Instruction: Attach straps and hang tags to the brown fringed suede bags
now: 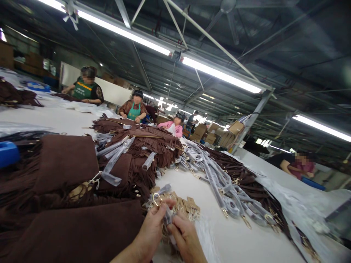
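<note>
In the lower middle, my left hand (150, 227) pinches a bag strap (168, 216) wrapped in clear greyish plastic. A gold ring (157, 198) stands up above its thumb. My right hand (186, 233) is closed on the same strap just to the right, and the two hands almost touch. Under and behind them lies a heap of brown card tags (189, 205) with white strings. To the left are stacked dark brown fringed bags (68, 159); a tan tag (80, 190) hangs from one.
More plastic-wrapped straps (219, 186) with gold clasps spread across the white table (208, 219) to the right, beside brown straps (236, 166). Clear plastic film (298, 204) covers the right side. A blue object (8, 153) is at the left edge. Several people work beyond.
</note>
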